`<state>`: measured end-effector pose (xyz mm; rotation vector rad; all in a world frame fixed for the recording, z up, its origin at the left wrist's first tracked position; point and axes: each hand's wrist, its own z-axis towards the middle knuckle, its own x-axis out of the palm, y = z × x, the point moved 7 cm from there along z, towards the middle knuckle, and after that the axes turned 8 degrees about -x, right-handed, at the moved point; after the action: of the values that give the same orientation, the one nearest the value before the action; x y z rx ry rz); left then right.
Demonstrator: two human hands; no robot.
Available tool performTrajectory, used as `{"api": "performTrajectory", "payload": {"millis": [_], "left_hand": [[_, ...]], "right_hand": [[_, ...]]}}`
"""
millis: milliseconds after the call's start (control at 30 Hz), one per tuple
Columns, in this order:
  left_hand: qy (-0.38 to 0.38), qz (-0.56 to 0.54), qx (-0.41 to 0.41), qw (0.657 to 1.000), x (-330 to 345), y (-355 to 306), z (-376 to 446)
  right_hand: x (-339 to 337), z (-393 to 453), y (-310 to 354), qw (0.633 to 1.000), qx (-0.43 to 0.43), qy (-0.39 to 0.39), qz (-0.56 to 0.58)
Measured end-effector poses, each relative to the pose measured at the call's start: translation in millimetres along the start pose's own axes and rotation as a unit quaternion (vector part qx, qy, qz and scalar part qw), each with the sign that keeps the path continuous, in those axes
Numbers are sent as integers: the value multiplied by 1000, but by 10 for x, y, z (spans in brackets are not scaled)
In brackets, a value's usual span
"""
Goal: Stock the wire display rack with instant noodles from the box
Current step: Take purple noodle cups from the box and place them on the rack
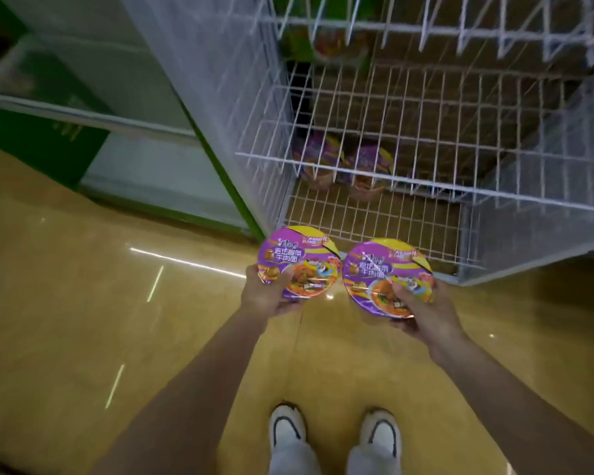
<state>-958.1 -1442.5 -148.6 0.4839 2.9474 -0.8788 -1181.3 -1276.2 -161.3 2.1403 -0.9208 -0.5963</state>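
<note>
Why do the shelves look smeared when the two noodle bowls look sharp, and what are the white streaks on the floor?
Head view: the rack is motion-blurred and bent by the wide lens; the bowls in the left hand and right hand stay crisp; the streaks are lamp glare on the glossy floor.

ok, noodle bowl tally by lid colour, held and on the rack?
Purple-lid bowls: 4. One in the left hand at, one in the right hand at, two on the lower shelf of the wire rack at and.
Green pack, upper shelf: 1, blurred.
Total: 5
</note>
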Motion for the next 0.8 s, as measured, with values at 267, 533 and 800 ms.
{"api": "performTrajectory", "payload": {"millis": [267,533,800], "left_hand": [[-29,37,60,997,286,-274,1128],[-15,-28,136,990,872,-666,2101],[-8,7,51,999,1007,-525,2102]], "right_hand": [[411,1185,-84,999,-34,-36,-5],[793,2330,-14,988,-133,-26,77],[943,2069,-366,991,-25,92,99]]}}
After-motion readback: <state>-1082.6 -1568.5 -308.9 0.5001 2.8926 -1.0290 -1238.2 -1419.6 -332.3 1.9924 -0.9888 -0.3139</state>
